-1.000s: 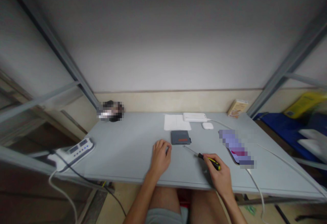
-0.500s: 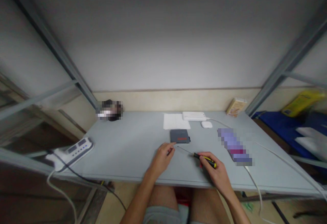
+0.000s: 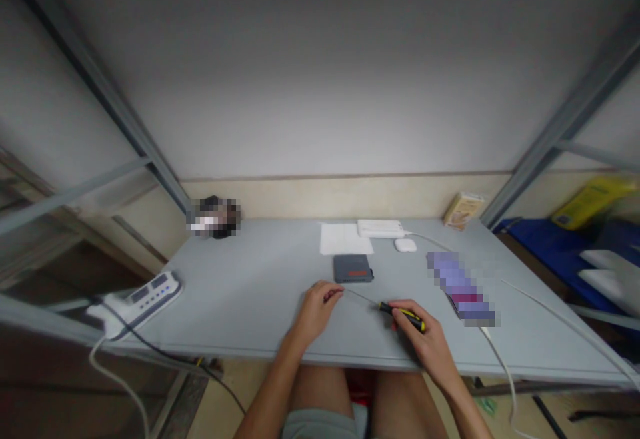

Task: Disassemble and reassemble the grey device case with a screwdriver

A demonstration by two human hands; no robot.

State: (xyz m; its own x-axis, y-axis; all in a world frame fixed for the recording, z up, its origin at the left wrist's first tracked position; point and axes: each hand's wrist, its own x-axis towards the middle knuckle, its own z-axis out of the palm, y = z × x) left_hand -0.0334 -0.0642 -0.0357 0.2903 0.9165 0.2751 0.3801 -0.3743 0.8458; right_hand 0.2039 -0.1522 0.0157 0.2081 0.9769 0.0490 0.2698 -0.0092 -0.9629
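Note:
My right hand is closed around the black-and-yellow handle of a screwdriver. Its thin metal shaft points left across the desk. At the tip of that shaft are the fingertips of my left hand, curled together in a pinch. Whatever they hold is hidden or too small to make out. Just beyond the fingers, a flat dark grey box with a red marking lies on the desk, apart from both hands.
On the grey desk lie a white paper, a white power bank with a cable, and a white earbud case. A blurred-out phone is at right, a power strip at left, a small carton at back right.
My left fingers have drawn back from the grey box's front edge and curled in at the screwdriver's tip. The right hand keeps its grip, almost unmoved.

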